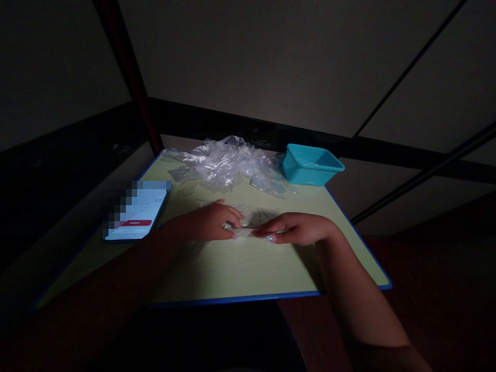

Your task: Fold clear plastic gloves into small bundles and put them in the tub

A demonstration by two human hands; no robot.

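We have both hands low over the table (240,274), near its middle, with a narrow piece of clear film (244,232) running left to right between them. Our left hand (221,222) comes in from the near left; its thumb and fingers are almost closed, pinching the film's left end. Our right hand (299,229) comes in from the near right, palm side hidden, its fingers pointing left and drawn together with the thumb on the film's right end. The gap between the two sets of fingertips is small, and the film shows pale there. We cannot tell whether it is folded or a single layer. A light, shiny nail shows on the right thumb.

Beyond our hands, toward the far edge, we see a loose heap of crumpled clear plastic (228,163), spread widest to the left and right. Just right of it, at the far right corner, stands a turquoise box (308,173), upright and open at the top. On the left side of the table, near our left forearm, lies a phone (135,217), screen up and lit, with a red bar on it; part of the display is blurred out. The tabletop is pale yellow-green with a blue rim.
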